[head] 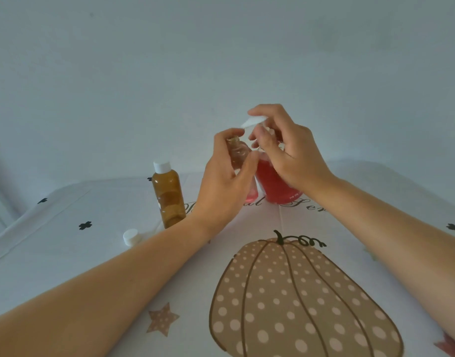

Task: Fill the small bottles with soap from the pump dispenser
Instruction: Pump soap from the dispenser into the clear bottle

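While the left hand (222, 186) closes its grip round the small clear bottle (238, 150), holding it uncapped under the white nozzle (252, 121) at the centre of the frame, the right hand (285, 150) curls its grip over the head of the pump dispenser (275, 186), index finger on top. A little pink soap lies in the small bottle's base, and the dispenser stands on the table (66, 248). Left of centre stands a capped amber bottle (168, 197), a loose white cap (130, 237) just beside it.
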